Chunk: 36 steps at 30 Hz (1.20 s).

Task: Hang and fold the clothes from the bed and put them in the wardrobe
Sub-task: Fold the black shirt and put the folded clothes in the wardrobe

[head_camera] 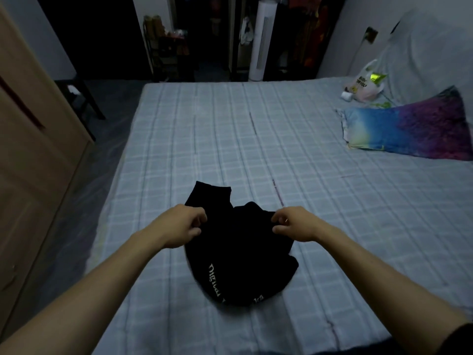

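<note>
Both hands pinch upper edge of black garment [238,254] w/ white lettering, bunched on checked bed [256,139] near front edge: left hand [183,225] at one side, right hand [294,222] opposite. Colorful pillow [407,131] far right.

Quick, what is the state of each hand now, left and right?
Left hand: closed, pinching the black garment at its upper edge.
Right hand: closed, pinching the same garment at its upper edge.
</note>
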Tool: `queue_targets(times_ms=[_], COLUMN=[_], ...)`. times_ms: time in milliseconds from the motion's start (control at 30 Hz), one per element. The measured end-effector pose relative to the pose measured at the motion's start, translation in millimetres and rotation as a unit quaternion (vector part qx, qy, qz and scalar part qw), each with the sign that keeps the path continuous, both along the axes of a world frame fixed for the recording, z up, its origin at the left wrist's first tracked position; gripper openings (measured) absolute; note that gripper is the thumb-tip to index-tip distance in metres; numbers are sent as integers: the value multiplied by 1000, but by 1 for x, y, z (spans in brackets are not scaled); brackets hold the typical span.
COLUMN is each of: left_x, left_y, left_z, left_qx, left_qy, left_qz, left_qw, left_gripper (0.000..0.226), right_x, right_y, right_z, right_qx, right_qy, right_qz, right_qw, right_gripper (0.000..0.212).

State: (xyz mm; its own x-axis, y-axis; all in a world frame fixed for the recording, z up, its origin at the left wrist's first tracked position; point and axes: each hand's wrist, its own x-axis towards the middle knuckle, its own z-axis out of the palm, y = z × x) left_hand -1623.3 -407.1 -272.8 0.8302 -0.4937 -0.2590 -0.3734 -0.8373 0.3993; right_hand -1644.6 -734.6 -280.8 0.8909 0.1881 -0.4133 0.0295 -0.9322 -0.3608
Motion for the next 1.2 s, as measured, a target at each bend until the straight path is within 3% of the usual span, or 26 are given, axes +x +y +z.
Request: queue_targets(times_ms=[200,433,733,933,1100,1200], left_x=[-11,-13,21,39,54,52], left_y=[-4,-35,-73,-97,-105,-102], left_z=[-20,-58,-110,-155,-193,-203], left_qx=[-11,14,56,32,1,-59], left_qy=[-16,5,55,101,162,180], left_qz=[44,67,101,92,127,159], left_qw=[999,998,992,990,979,969], left_gripper=[21,20,25,55,76,46], right_x=[-30,-12,31,45,39,31], right_y=[-8,-27,-51,-46,-39,-37], right_z=[-4,-42,-131,-181,-216,-220], right_qx=[48,76,98,83,51,32], right_qy=[-83,-91,16,91,114,91], right_qz=[-90,-143,-126,-96,-94,-102], right_qw=[991,983,987,988,988,990], right_gripper=[29,37,63,90,62,40])
